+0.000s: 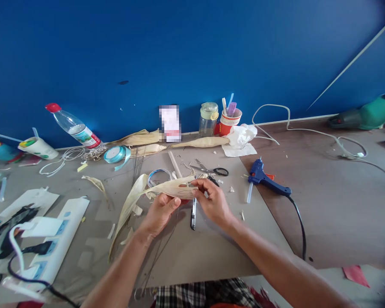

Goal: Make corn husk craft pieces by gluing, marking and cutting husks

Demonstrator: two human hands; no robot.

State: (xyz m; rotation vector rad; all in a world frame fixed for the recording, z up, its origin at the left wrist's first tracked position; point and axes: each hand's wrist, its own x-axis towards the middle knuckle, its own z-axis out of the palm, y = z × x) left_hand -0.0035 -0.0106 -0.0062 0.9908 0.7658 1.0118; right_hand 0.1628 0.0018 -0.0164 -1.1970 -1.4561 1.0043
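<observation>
A pale dried corn husk (170, 187) is held up over the table between both hands. My left hand (163, 209) grips it from below, thumb on top. At its right end, my right hand (211, 199) pinches the husk between thumb and fingers. Another long curled husk (130, 209) reaches down to the left of my left hand. Beneath the hands lies a utility knife (193, 216), partly covered. Scissors with black handles (220, 171) rest just beyond my right hand, and a roll of blue-white tape (150, 176) sits behind the held husk.
A blue glue gun (269, 179) lies to the right, its cord trailing forward. On the left are a power strip (59, 239) and a leaning water bottle (78, 128). A ribbon roll (115, 155), a jar (208, 122) and a paper cup (229, 124) stand along the blue wall.
</observation>
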